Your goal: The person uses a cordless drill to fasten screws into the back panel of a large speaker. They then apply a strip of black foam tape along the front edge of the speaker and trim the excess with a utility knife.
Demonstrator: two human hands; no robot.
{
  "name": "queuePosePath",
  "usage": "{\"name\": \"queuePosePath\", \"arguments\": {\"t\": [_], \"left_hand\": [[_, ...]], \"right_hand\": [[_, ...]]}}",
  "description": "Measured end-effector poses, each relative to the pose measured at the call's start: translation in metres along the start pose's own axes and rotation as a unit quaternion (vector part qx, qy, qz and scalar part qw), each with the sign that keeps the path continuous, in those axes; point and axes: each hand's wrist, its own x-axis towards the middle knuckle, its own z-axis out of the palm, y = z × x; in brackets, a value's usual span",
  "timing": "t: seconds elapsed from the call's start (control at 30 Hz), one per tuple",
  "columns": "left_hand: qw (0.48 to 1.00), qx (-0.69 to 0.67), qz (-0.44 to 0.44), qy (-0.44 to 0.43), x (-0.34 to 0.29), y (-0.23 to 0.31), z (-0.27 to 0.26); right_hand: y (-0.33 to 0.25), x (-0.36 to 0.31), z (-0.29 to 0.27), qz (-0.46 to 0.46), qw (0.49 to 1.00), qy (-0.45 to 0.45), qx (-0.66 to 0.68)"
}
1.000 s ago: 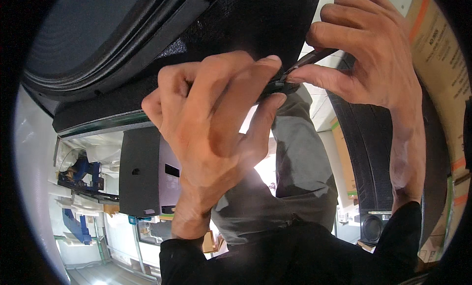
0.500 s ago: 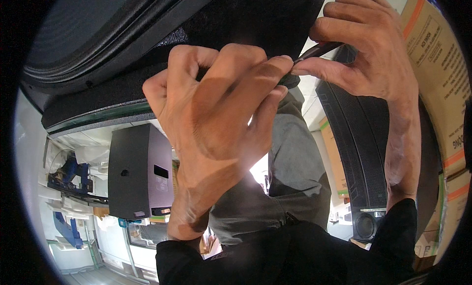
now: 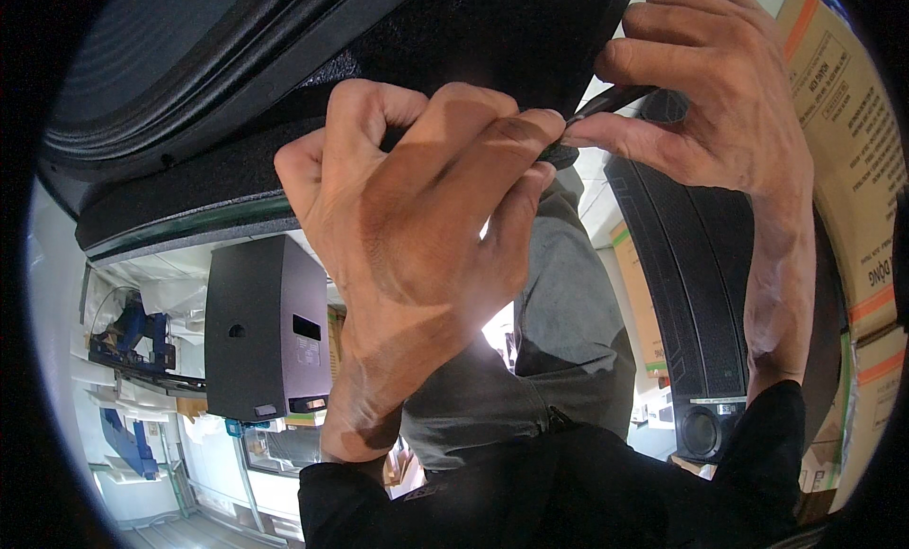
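A large black speaker cabinet (image 3: pixel 511 37) with a round cone (image 3: pixel 189 66) fills the upper left. My left hand (image 3: pixel 426 198) is against its near corner, thumb and index finger pinched together there; what lies between them is hidden. My right hand (image 3: pixel 701 94), to the right of that corner, grips a slim dark pen-like tool (image 3: pixel 611 100) between thumb and curled fingers. Its tip meets the left fingertips at the cabinet's edge. The exact kind of tool cannot be made out.
A dark box-shaped speaker (image 3: pixel 251 341) stands at lower left, beside blue equipment (image 3: pixel 137 336). Tall black speakers (image 3: pixel 686 274) stand on the right, next to stacked cardboard boxes (image 3: pixel 852 151). My grey-trousered leg (image 3: pixel 578 312) is below my hands.
Both hands keep almost the same place and grip. The right forearm has shifted very slightly to the right, and the view has moved a little.
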Motion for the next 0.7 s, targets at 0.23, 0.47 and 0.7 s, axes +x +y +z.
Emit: {"name": "queuePosePath", "arguments": {"t": [0.23,0.47,0.7], "left_hand": [[1.000,0.002,-0.003,-0.013,0.0019,-0.0001,-0.0011],[1.000,0.009,0.006,-0.009,0.0024,-0.0004,0.0001],[1.000,-0.008,0.019,-0.006,0.0006,-0.0017,0.0001]], "right_hand": [[0.0026,0.0020,-0.0008,-0.004,1.000,-0.012,0.011],[0.0041,0.0039,-0.0010,-0.014,1.000,-0.006,0.023],[0.0015,0.0058,-0.0069,-0.009,0.998,-0.053,0.013]]}}
